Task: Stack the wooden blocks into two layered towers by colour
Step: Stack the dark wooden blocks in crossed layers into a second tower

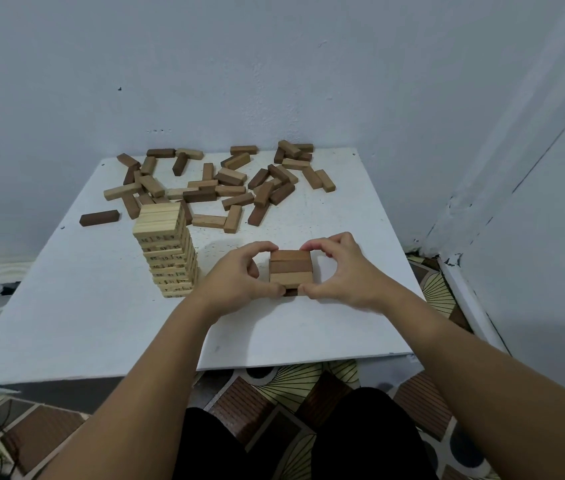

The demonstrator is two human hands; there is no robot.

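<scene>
Hands: left hand and right hand pinch low brown stack, smooth rectangular planks; pale numbered tower left of them; loose blocks beyond.

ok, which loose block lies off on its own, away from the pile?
The dark brown block at the table's left edge, left of the pale tower. It touches nothing; every other loose block sits in the scattered pile by the wall.

Brown stack lower layers hidden (hands in front); pale tower numbers illegible.
</scene>
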